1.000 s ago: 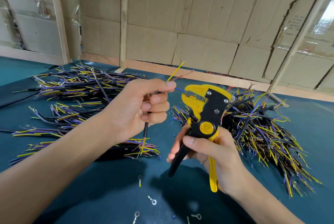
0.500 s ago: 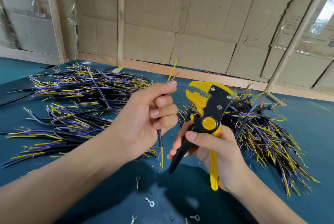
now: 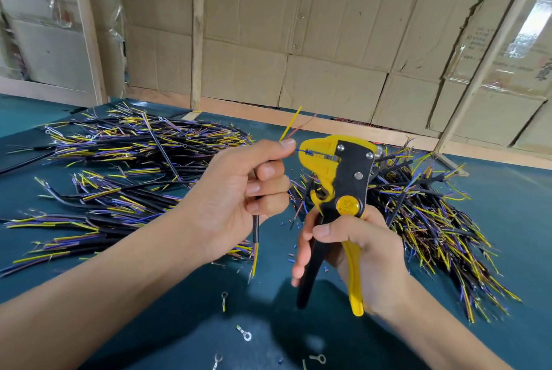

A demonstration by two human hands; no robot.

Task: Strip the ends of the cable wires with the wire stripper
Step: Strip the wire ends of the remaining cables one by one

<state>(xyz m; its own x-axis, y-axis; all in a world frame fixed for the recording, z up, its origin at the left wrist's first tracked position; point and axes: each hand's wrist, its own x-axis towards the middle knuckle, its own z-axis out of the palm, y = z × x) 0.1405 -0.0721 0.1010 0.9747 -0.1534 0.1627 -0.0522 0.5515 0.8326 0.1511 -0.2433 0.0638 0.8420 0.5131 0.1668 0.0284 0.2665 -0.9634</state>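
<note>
My left hand point(image 3: 239, 196) grips a short black cable point(image 3: 256, 232) upright, its lower end hanging below the fist. From the top of the fist a yellow wire point(image 3: 291, 123) and a thin bare strand stick up. A blue wire point(image 3: 301, 150) runs sideways from my thumb tip into the jaws of the yellow and black wire stripper point(image 3: 337, 184). My right hand point(image 3: 355, 253) holds the stripper by its handles, jaws up and pointing left, closed on the blue wire.
A large heap of cut cables point(image 3: 125, 166) lies on the teal table to the left, another heap point(image 3: 427, 211) to the right behind the stripper. Several ring terminals point(image 3: 245, 334) and insulation bits lie near the front. Cardboard walls point(image 3: 298, 40) stand behind.
The stripper's jaws have come up to my left thumb and closed on the blue wire. Both hands have drawn closer together.
</note>
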